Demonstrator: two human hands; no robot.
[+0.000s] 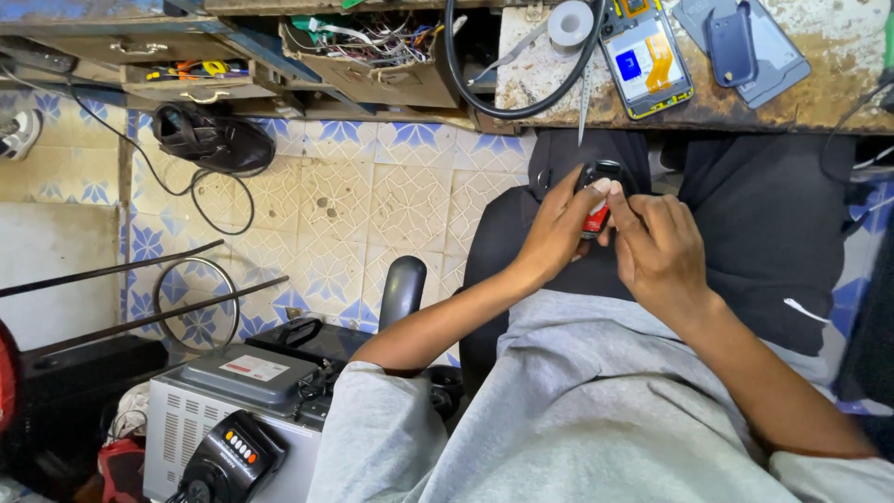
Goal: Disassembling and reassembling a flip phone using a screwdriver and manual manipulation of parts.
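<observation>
- Nearest: grey sweatshirt (pixel 596 410), sleeves pushed up, 2 bare forearms reaching fwd over the lap.
- Bottom left, on floor: 1 grey metal box unit (pixel 200 419) w/ vent slots, 1 black handheld device (pixel 231 456) w/ row of coloured buttons leaning at its front.
- Small black-and-red device (pixel 597 196): held above the lap, btwn both hands, just below the worktop edge. 1 of it. Top black part shows above the fingers, red part shows in the gap btwn the hands; rest hidden.
- Left hand (pixel 557 233): fingers curled narrow round the device's left side, thumb up against its top. Gripping it.
- Right hand (pixel 659 247): fingers bent close, fingertips pressed on the device's right side/top. Also closed on it, not spread.
- Behind hands: dark trousers (pixel 764 224), black chair armrest (pixel 402 291) to the left.
- Floor (pixel 372 205): patterned tile, blue/cream. 1 black shoe (pixel 212 140) w/ a thin black cable looped beside it.
- Far: worktop (pixel 838 56), worn, paint flaking. On it: 1 opened phone (pixel 644 56) w/ insides showing, 1 grey back cover (pixel 745 47) w/ a dark blue piece on top, 1 roll of white tape (pixel 570 23), 1 thick black cable loop (pixel 507 102), 1 pair of tweezers (pixel 584 102) pointing over the edge.
- Far left: open drawers (pixel 372 56), one full of tangled wires.
</observation>
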